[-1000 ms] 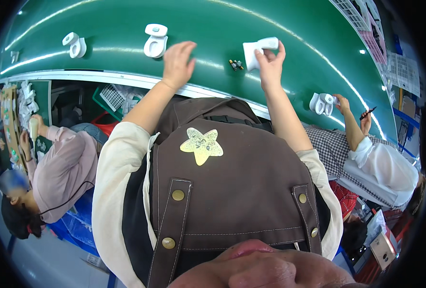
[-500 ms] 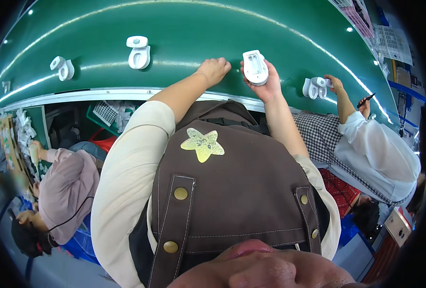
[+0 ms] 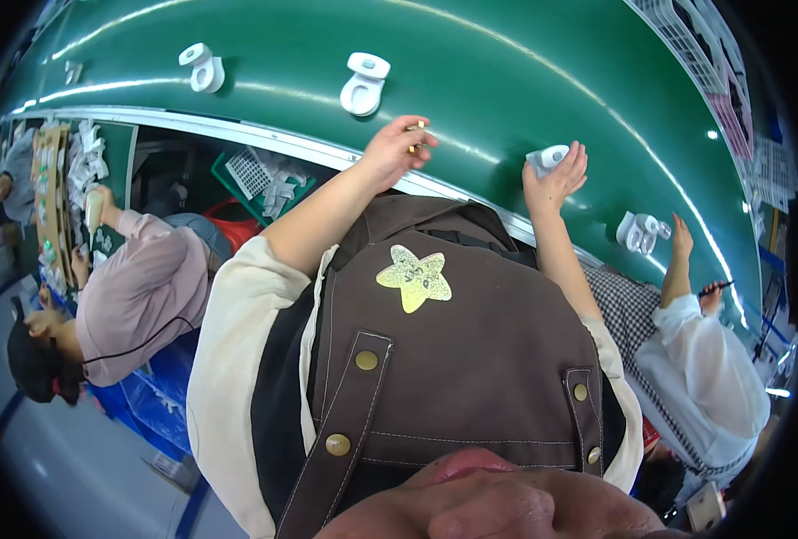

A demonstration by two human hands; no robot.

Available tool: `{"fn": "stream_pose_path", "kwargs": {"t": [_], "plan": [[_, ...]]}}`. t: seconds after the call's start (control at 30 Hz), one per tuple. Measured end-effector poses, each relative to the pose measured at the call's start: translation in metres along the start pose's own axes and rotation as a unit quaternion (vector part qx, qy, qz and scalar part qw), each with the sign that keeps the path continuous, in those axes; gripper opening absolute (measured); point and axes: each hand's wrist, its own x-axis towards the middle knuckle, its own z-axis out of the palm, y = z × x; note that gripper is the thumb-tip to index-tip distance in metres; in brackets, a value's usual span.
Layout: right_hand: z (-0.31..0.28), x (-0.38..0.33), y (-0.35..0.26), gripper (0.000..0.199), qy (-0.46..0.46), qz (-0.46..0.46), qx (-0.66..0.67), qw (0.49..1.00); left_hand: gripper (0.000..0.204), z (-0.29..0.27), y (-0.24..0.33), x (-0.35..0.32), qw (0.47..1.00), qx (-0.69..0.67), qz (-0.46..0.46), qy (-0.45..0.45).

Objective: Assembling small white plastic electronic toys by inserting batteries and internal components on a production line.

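Note:
My left hand is raised at the near edge of the green work surface. Its fingers are curled, with small gold-coloured pieces showing between them. To the right, my right hand is closed around a white plastic unit low over the surface. The palm and fingers hide part of that unit. Just beyond my left hand stands a white toilet-shaped unit. A similar white unit stands farther left.
At right, a co-worker's hand is beside more white units; that person's other hand holds a black pen. A green crate with white parts sits below the table edge. Another person works at left.
My right hand has turned over with the white unit, whose open underside faced up before. My left fingers have loosened from a fist, showing gold-coloured pieces. The whole view has swung round.

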Motion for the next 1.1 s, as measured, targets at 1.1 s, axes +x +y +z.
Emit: {"fn": "stream_pose_path", "kwargs": {"t": [1.1], "plan": [[-0.061, -0.008, -0.142, 0.05, -0.387, 0.281, 0.809, 0.341, 0.034, 0.007, 0.06, -0.074, 0.968, -0.002, 0.133, -0.214]]}}
